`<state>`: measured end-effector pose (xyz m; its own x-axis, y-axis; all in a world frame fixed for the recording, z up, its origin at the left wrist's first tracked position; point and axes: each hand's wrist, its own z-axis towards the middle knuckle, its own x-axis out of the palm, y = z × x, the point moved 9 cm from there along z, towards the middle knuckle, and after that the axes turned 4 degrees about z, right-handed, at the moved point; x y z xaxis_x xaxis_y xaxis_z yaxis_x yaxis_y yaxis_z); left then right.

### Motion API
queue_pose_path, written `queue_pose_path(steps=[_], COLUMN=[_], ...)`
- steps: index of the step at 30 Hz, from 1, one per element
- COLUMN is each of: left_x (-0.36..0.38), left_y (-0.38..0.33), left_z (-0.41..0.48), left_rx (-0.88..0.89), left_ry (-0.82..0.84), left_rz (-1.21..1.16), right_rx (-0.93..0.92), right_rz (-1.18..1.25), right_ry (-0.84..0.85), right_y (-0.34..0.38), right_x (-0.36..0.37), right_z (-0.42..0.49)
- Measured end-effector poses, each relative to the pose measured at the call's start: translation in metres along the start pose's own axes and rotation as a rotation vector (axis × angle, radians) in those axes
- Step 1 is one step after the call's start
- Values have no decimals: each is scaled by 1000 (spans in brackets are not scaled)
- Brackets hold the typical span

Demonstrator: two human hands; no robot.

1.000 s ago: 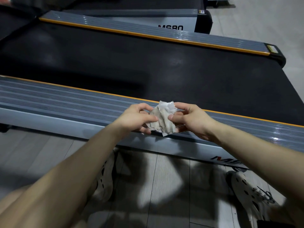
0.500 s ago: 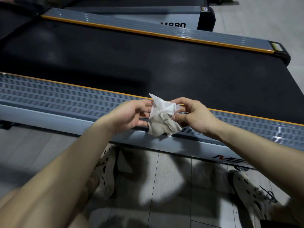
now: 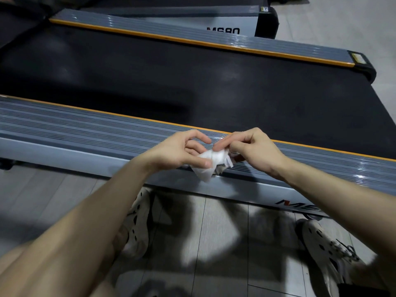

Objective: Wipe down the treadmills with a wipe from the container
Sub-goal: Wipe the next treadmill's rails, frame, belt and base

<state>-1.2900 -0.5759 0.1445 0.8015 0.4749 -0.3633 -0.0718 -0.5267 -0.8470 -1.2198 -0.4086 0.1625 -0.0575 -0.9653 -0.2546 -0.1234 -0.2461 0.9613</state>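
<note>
Two hands, left hand (image 3: pixel 177 150) and right hand (image 3: pixel 255 151), pinch crumpled white wipe (image 3: pixel 211 166) above ribbed grey treadmill rail (image 3: pixel 85 129).

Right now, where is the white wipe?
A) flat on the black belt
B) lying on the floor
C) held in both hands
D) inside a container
C: the wipe is bunched up between the left hand and the right hand, which both pinch it above the treadmill's grey side rail.
</note>
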Motion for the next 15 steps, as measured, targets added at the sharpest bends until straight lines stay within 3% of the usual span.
queue_pose_path(steps=[2, 6, 9, 12, 13, 15], left_x=[-1, 5, 4, -4, -10, -27], left_y=[1, -4, -9, -13, -14, -12], left_z=[2, 2, 3, 1, -1, -4], left_rx=[22, 61, 88, 112, 122, 117], left_ry=[-33, -115, -169, -189, -213, -265], left_rz=[90, 266, 404, 737, 908, 1127], right_rx=[4, -11, 30, 97, 100, 52], right_rz=[29, -261, -346, -645, -774, -1010], right_ry=[26, 120, 171, 227, 169, -102], right_y=[4, 4, 0, -17, -22, -21], right_x=[6, 21, 33, 24, 8, -41], right_z=[-3, 1, 4, -1, -1, 4])
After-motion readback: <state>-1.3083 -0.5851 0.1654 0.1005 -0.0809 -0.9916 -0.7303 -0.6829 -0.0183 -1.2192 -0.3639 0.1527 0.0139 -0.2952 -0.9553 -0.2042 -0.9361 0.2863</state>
